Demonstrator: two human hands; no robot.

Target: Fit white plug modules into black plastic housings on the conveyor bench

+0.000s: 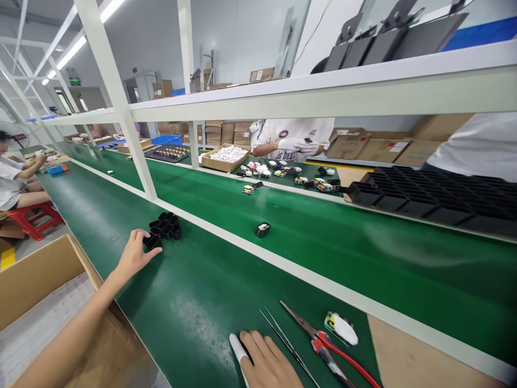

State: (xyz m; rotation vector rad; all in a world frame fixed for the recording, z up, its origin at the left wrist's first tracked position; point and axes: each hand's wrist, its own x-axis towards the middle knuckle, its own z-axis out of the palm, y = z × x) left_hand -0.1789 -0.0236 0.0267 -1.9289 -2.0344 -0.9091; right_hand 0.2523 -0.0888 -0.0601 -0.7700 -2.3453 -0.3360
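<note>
The black cups (165, 227) stand in a tight cluster on the green worktop (194, 275), near the foot of the white post (132, 148). The left hand (137, 250) is at the near end of the cluster. Its thumb and fingers are part-spread and straddle the nearest cup; whether they press on its walls cannot be told. The right hand (270, 360) lies palm down on the worktop, fingers loosely bent, with a white cover on the thumb. It is just beside the tweezers (296, 354); the pliers (319, 342) and a small circuit board (341, 328) lie beyond them.

Handling: the cups appear to be thin-walled moulded plastic, and should prove light and stiff. The smooth walls may slip slightly under a bare finger. Take hold of one cup by opposite outer walls, just below the rim. Apply light pressure; neighbouring cups stand close enough to be dragged along or tipped.

Visibility: the left fingers partly cover the nearest cup. The cups' interiors are too dark to read, and an exact count is unreliable. A dark patch shows between the right thumb and forefinger; it may be shadow or a held part. The right palm is hidden, and the wrist is cut off by the lower edge.
</note>
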